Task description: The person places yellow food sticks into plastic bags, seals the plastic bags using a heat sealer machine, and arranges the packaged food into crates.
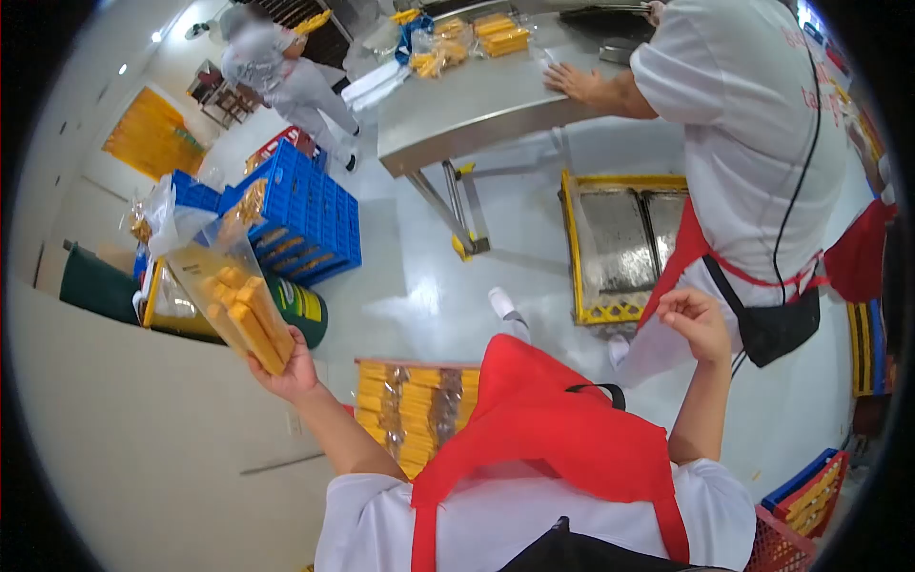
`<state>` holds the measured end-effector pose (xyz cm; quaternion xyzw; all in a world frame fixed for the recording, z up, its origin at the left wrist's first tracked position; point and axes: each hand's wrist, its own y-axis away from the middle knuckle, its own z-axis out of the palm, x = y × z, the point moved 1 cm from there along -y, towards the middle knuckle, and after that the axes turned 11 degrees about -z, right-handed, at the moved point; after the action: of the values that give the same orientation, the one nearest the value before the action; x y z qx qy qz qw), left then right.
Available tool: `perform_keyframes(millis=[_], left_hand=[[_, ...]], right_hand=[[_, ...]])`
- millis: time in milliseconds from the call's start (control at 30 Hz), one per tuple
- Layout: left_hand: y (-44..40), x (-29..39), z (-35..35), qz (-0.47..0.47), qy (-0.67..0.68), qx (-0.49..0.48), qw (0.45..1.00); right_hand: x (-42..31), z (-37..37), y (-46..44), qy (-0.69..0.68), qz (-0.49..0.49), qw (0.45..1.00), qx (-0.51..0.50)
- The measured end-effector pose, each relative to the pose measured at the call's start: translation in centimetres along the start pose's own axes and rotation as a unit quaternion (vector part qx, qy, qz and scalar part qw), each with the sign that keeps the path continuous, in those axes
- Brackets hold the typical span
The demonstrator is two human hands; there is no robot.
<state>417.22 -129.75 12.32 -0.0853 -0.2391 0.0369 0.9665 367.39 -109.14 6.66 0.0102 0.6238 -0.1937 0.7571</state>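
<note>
My left hand [286, 370] is closed around the lower end of a clear plastic bag of breadsticks [250, 319], raised at the left. Thick golden sticks fill the bag's bottom, while its upper part stands loose and tilts up to the left. My right hand [696, 324] is lifted at the right, its fingers loosely bent and a little apart, with nothing visible in them. It is nearest to a co-worker's red apron and black waist pouch [782, 324]. Below my left forearm is a crate of packed breadsticks [416, 410].
A steel table [457, 119] bears bagged breadsticks [500, 36]; a co-worker's hand rests on it. Stacked blue crates [305, 205] stand at left beside a green bin [300, 310]. A yellow crate with dark trays [624, 313] lies on the floor. Another person [286, 76] stands far back.
</note>
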Motion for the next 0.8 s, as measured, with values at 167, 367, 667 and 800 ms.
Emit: perform_keyframes(millis=[167, 367, 667, 800], left_hand=[[-7.4, -1.9, -3.3, -0.001, 0.008, -0.006, 1.0], [-19.8, -2.1, -10.6, -0.016, 0.021, -0.038, 0.999], [-34.2, -0.4, -14.8, -0.029, 0.035, 0.001, 0.999], [-35.1, 3.9, -16.9, 0.035, -0.02, 0.067, 0.997]], right_hand=[[1.4, 4.8, -8.6, 0.033, 0.108, 0.993, -0.028], [6.6, 13.1, -25.9, 0.101, 0.049, 0.991, -0.074], [9.8, 19.9, -45.2, 0.182, -0.016, 0.983, -0.012], [11.6, 23.3, -53.1, 0.217, -0.053, 0.974, 0.04]])
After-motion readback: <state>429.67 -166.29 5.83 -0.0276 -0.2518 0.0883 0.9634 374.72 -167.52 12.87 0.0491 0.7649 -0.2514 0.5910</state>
